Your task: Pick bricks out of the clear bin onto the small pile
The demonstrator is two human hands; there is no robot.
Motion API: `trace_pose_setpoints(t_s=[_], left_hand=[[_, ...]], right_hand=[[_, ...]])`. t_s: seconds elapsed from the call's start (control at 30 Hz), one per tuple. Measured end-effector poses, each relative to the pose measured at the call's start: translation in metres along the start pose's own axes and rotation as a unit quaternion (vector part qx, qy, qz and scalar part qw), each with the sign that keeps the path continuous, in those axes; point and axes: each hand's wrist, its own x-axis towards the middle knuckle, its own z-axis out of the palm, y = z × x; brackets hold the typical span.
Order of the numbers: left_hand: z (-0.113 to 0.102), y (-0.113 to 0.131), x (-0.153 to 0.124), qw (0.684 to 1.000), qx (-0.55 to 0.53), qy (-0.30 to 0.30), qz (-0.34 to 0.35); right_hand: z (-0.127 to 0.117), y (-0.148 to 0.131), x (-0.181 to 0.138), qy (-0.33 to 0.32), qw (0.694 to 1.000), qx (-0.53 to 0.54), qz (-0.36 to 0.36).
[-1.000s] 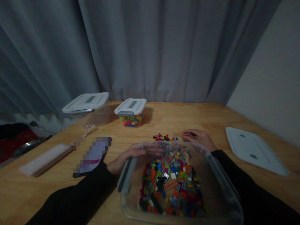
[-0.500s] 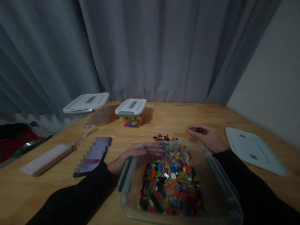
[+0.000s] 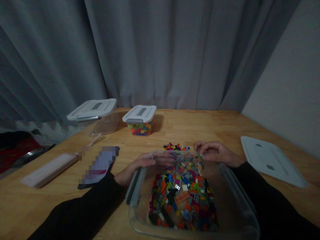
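Note:
A clear plastic bin (image 3: pixel 235 213) full of small colourful toy bricks (image 3: pixel 185 196) stands in front of me, without a lid. At its far left corner lies my left hand (image 3: pixel 150 161), fingers stretched out along the far wall and partly seen through clear plastic. My right hand (image 3: pixel 216 153) is at the bin's far right rim, thumb and fingertips pinched on a small light-grey toy brick (image 3: pixel 202 155), too small to make out its shape. Beyond the far rim sits a little pile of mixed bricks (image 3: pixel 176 146) on the table.
A small lidded box of bricks (image 3: pixel 140 121) and a larger lidded clear box (image 3: pixel 100 116) stand at the back left. A phone (image 3: pixel 101 166) and a white power strip (image 3: pixel 50 170) lie on the left. A loose pale lid (image 3: pixel 272 161) lies at the right of the wooden table (image 3: pixel 200 123).
My right hand has come down and nearer, from above the table beyond the bin to its far rim, still pinching the small brick. My left hand has stayed put.

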Motion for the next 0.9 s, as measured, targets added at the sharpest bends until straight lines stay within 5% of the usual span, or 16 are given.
trace_pose_setpoints(t_s=[0.4,0.57,0.73,0.77,0.87,0.9], left_hand=[[-0.003,-0.006,-0.001,1.000,0.001,-0.001,0.001],[0.003,0.001,-0.002,0.992,0.053,0.111,0.005],[-0.012,0.009,0.001,0.901,0.282,0.329,0.019],[-0.017,0.008,0.001,0.878,0.341,0.336,0.017],[-0.032,0.001,0.001,0.786,0.574,0.221,0.059],[-0.034,-0.001,0.001,0.777,0.591,0.208,0.063]], right_hand=[[-0.002,0.004,0.000,-0.034,0.999,0.021,0.037],[0.010,0.008,0.003,-0.087,0.979,0.145,0.116],[0.017,0.016,0.004,-0.151,0.942,0.262,0.146],[0.017,0.017,0.004,-0.153,0.940,0.263,0.153],[0.016,0.020,0.002,-0.162,0.937,0.267,0.158],[0.015,0.020,0.002,-0.166,0.937,0.265,0.158]])
